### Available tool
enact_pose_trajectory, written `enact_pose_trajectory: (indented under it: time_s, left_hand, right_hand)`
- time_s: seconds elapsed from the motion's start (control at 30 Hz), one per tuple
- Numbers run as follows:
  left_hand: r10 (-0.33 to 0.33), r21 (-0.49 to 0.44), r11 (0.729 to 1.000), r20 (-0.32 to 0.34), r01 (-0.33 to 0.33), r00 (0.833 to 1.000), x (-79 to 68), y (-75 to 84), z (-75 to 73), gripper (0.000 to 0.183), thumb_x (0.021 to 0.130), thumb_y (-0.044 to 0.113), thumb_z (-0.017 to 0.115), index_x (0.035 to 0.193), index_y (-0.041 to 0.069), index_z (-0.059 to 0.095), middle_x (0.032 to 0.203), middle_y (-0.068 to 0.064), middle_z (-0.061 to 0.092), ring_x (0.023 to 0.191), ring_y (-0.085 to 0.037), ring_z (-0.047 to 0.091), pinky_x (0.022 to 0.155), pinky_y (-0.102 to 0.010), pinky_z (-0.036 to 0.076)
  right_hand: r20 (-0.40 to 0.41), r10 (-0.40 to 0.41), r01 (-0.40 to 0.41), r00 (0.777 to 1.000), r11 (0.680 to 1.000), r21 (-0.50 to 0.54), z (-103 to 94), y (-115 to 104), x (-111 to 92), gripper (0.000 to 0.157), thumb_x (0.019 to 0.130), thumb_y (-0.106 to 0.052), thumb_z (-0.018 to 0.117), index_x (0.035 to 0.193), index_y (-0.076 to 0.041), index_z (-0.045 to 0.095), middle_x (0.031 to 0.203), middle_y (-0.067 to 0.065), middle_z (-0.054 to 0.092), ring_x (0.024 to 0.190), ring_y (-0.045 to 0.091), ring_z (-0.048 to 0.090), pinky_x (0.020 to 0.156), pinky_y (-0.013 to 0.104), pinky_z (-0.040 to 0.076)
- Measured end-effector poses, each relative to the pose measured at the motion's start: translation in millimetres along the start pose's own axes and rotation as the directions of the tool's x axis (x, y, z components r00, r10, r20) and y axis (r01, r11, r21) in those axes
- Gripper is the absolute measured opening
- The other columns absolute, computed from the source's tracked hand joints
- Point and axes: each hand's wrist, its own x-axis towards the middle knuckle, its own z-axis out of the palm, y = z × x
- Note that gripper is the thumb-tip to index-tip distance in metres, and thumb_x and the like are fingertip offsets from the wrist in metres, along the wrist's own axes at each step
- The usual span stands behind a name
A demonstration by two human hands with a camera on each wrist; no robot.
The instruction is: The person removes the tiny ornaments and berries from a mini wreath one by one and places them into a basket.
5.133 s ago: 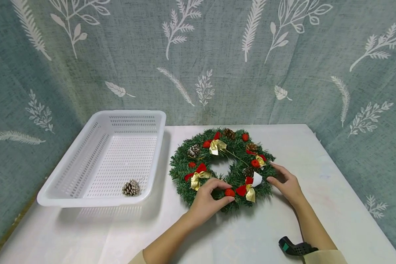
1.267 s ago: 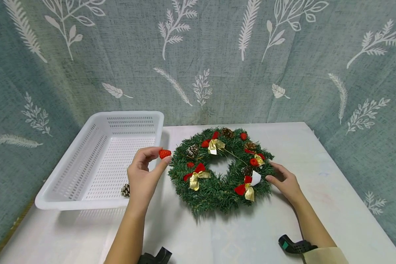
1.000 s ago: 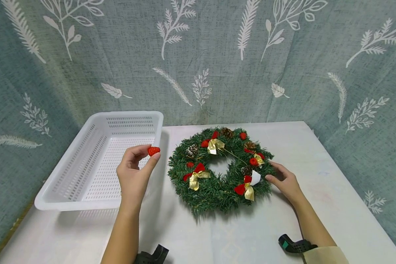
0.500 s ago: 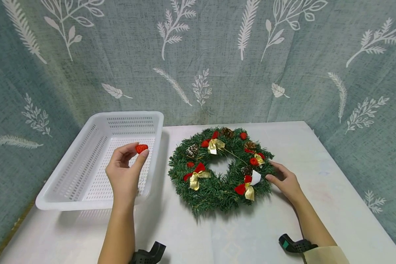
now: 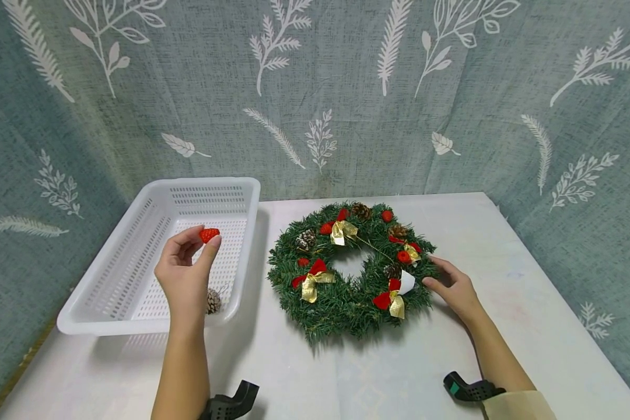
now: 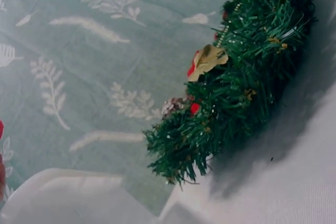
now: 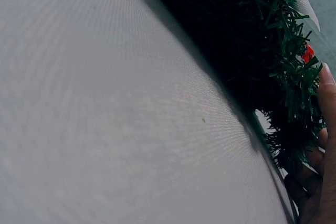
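Note:
Between thumb and fingertips, my left hand (image 5: 184, 271) pinches a red bumpy berry ornament (image 5: 210, 234) over the white plastic basket (image 5: 79, 300). A frosted pine cone (image 5: 213, 301) lies in the basket's near right corner, partly covered by that hand. The green Christmas wreath (image 5: 341, 315) lies flat on the table, decorated with red-and-gold bows, pine cones and red berries. At its right edge my right hand (image 5: 454, 286) grips the greenery; the right wrist view shows the thumb (image 7: 328, 95) against the wreath's side and fingers lower down, partly hidden.
A white cloth covers the table (image 5: 304, 379). Behind and at both sides hangs a grey-green curtain (image 5: 315, 87) with white leaf prints. Each wrist wears a black strap device, the right one (image 5: 469, 389) at lower right. The basket stands left of the wreath.
My left hand took the red berry ornament off the wreath's front and carried it left, now over the basket. The pine cone shows again beside the wrist. My right hand has stayed put.

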Motion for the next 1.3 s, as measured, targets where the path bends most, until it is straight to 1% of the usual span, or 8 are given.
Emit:
enact_pose_trajectory:
  time_s: [0.13, 0.23, 0.47, 0.67, 0.8, 0.97, 1.07, 1.3]
  left_hand:
    - [-0.001, 0.005, 1.000, -0.007, 0.002, 1.000, 2.6, -3.1, -2.7, 0.027, 0.074, -0.006, 0.075, 0.100, 0.001, 0.068, 0.089, -0.001, 0.064, 0.084, -0.016, 0.059, 0.085, -0.019, 0.048]
    - [-0.010, 0.016, 1.000, -0.014, 0.010, 1.000, 4.6, -5.0, -4.6, 0.028, 0.074, -0.006, 0.076, 0.099, 0.002, 0.068, 0.088, -0.001, 0.064, 0.085, -0.015, 0.059, 0.085, -0.019, 0.048]
    - [-0.021, 0.022, 1.000, -0.024, 0.021, 0.999, 7.6, -8.8, -6.9, 0.028, 0.073, -0.005, 0.077, 0.099, 0.001, 0.068, 0.087, -0.002, 0.062, 0.084, -0.015, 0.058, 0.083, -0.018, 0.048]
    - [-0.038, 0.051, 0.998, -0.029, 0.039, 0.999, 8.0, -11.2, -7.8, 0.028, 0.074, -0.004, 0.077, 0.100, 0.000, 0.067, 0.087, -0.001, 0.060, 0.084, -0.015, 0.058, 0.083, -0.018, 0.048]
    - [-0.075, 0.108, 0.991, -0.028, 0.078, 0.997, 9.1, -14.2, -8.1, 0.027, 0.076, -0.001, 0.076, 0.101, 0.002, 0.067, 0.086, 0.001, 0.059, 0.086, -0.014, 0.057, 0.083, -0.017, 0.047]
    - [-0.113, 0.213, 0.970, -0.028, 0.116, 0.993, 9.4, -17.6, -8.0, 0.027, 0.077, 0.003, 0.076, 0.103, 0.003, 0.066, 0.086, 0.004, 0.057, 0.086, -0.012, 0.056, 0.083, -0.014, 0.046]
    - [-0.117, 0.237, 0.964, -0.031, 0.121, 0.993, 9.1, -18.3, -8.1, 0.028, 0.077, 0.004, 0.076, 0.103, 0.002, 0.066, 0.086, 0.004, 0.057, 0.086, -0.011, 0.056, 0.082, -0.014, 0.046]
    - [-0.093, 0.219, 0.971, -0.034, 0.098, 0.995, 9.6, -17.5, -7.9, 0.029, 0.078, 0.004, 0.075, 0.105, 0.001, 0.066, 0.089, 0.003, 0.059, 0.088, -0.012, 0.057, 0.084, -0.015, 0.045]
  right_hand:
    - [0.007, 0.007, -0.007, 1.000, 1.000, 0.002, -0.3, -2, 0, 0.054, 0.090, -0.020, 0.065, 0.138, -0.003, 0.046, 0.138, 0.024, 0.047, 0.123, 0.038, 0.045, 0.100, 0.043, 0.040]
    - [0.013, 0.010, -0.011, 1.000, 1.000, 0.019, -0.6, -3, 0, 0.054, 0.090, -0.019, 0.064, 0.138, -0.003, 0.046, 0.138, 0.024, 0.046, 0.125, 0.040, 0.044, 0.101, 0.053, 0.037]
    - [0.009, 0.012, -0.012, 1.000, 1.000, 0.006, -0.4, -2, 0, 0.054, 0.090, -0.020, 0.064, 0.138, -0.003, 0.045, 0.138, 0.024, 0.047, 0.124, 0.039, 0.045, 0.100, 0.050, 0.039]
    - [0.015, -0.003, 0.002, 1.000, 1.000, 0.021, 0.0, 2, 2, 0.055, 0.090, -0.022, 0.064, 0.138, -0.002, 0.045, 0.139, 0.025, 0.045, 0.126, 0.042, 0.042, 0.102, 0.056, 0.035]
    - [0.015, -0.004, 0.003, 1.000, 1.000, 0.025, 0.1, 3, 2, 0.055, 0.090, -0.021, 0.065, 0.138, -0.002, 0.046, 0.139, 0.025, 0.045, 0.127, 0.043, 0.042, 0.102, 0.056, 0.035]
    - [0.022, 0.005, -0.005, 1.000, 1.000, 0.030, -0.4, 2, 2, 0.056, 0.090, -0.022, 0.064, 0.138, -0.002, 0.045, 0.140, 0.025, 0.043, 0.128, 0.044, 0.040, 0.103, 0.057, 0.034]
    - [0.026, 0.012, -0.013, 1.000, 1.000, 0.025, -0.9, 1, 1, 0.057, 0.090, -0.023, 0.064, 0.138, -0.002, 0.045, 0.141, 0.026, 0.042, 0.129, 0.045, 0.039, 0.104, 0.058, 0.033]
    - [0.026, 0.014, -0.015, 1.000, 1.000, 0.026, -1.7, 0, 0, 0.056, 0.090, -0.024, 0.064, 0.139, -0.002, 0.044, 0.139, 0.027, 0.043, 0.127, 0.045, 0.040, 0.102, 0.059, 0.033]
